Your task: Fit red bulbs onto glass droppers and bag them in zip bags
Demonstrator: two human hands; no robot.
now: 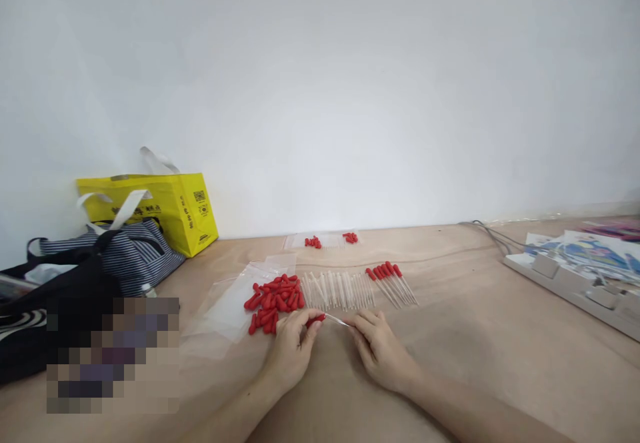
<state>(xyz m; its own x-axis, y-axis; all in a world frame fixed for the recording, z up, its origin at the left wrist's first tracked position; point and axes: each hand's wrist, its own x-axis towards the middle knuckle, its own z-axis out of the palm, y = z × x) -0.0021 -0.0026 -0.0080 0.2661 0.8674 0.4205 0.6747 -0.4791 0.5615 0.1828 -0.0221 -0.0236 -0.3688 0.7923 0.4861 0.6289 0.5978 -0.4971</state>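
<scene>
My left hand point(295, 343) pinches a red rubber dropper bulb point(316, 320) between thumb and fingers. A thin clear glass tube point(336, 319) runs from the bulb's mouth to my right hand point(376, 346), whose fingertips are closed on its other end. How deep the tube sits in the bulb I cannot tell. Beyond my left hand lies a heap of loose red bulbs point(275, 299). A row of bare glass tubes point(337, 289) is spread to the right of the heap. Farther right, several droppers with red bulbs on their tubes point(393, 283) lie side by side.
Clear plastic bags point(225, 309) lie left of the heap. Near the wall is another bag with red bulbs point(313, 243). A yellow bag point(190, 209), a striped bag point(145, 256) and a black bag point(100, 296) stand left. A white power strip point(575, 296) with cables lies right.
</scene>
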